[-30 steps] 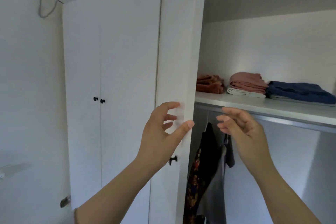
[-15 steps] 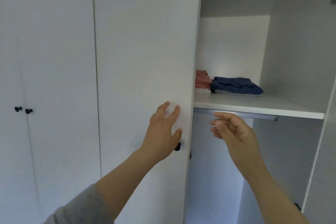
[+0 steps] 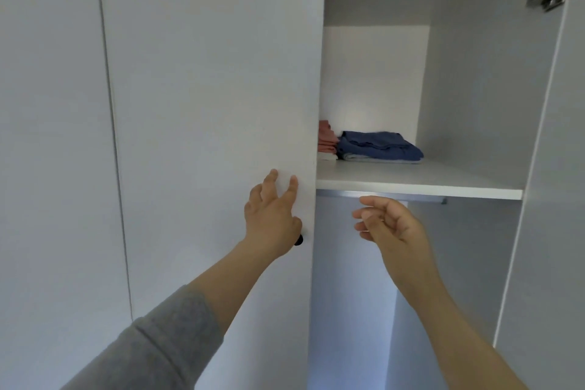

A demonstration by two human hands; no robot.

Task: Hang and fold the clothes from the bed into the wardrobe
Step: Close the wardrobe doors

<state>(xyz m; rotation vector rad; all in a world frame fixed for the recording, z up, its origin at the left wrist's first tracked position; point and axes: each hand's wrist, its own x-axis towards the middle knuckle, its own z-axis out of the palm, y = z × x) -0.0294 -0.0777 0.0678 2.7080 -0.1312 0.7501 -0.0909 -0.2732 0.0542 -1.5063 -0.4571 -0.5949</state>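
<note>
Centre right of the frame, folded blue and pink clothes (image 3: 380,147) sit on the wardrobe shelf (image 3: 443,182). Below, the left hand (image 3: 272,218) presses straight fingers (image 3: 292,187) on the white door (image 3: 205,104) by its knob (image 3: 298,240) (likely steadying it); the right hand (image 3: 391,226) hovers empty, loosely curled.

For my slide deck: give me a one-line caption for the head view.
Left hand flat on the wardrobe door, right hand empty, folded clothes on the shelf.
</note>
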